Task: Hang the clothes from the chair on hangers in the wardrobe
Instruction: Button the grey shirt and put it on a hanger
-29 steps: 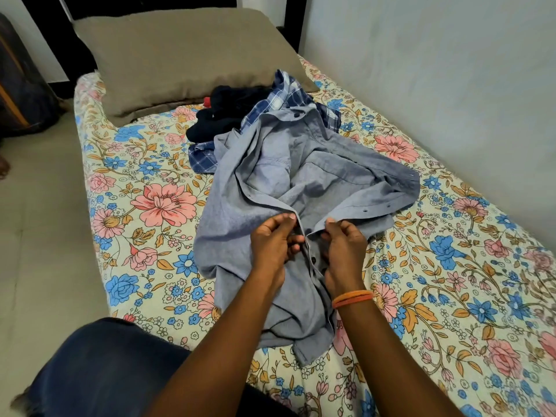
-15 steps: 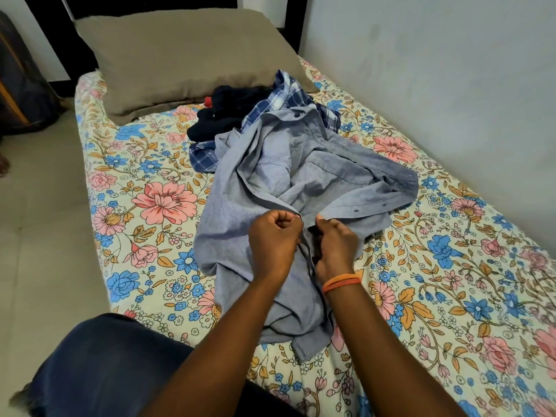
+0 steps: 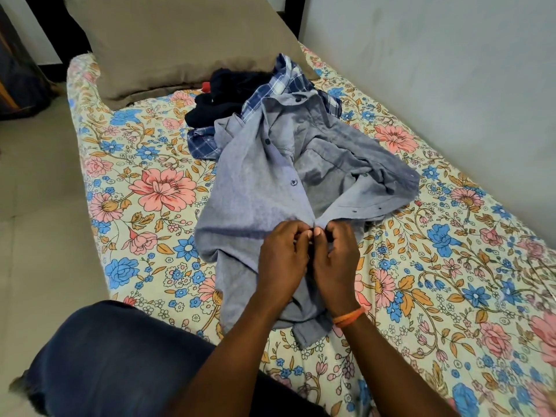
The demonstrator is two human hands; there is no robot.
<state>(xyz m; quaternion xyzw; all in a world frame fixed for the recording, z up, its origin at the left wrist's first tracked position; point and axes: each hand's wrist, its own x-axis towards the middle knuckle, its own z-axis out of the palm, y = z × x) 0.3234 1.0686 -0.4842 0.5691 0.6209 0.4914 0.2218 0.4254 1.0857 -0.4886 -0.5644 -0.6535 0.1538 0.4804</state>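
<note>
Three garments lie on the bed — one grey-blue shirt (image 3: pixel 258 188), one blue plaid shirt (image 3: pixel 279 82), one dark garment (image 3: pixel 228 85) (bunched, so its kind is unclear). One brown pillow (image 3: pixel 180 40). One floral sheet (image 3: pixel 451 266). Two hands — left hand (image 3: pixel 282 260), right hand (image 3: pixel 337 260) — and one orange wristband (image 3: pixel 349 316).

Legible text, labels, brands, numbers, signs: none found on anything in view.
</note>
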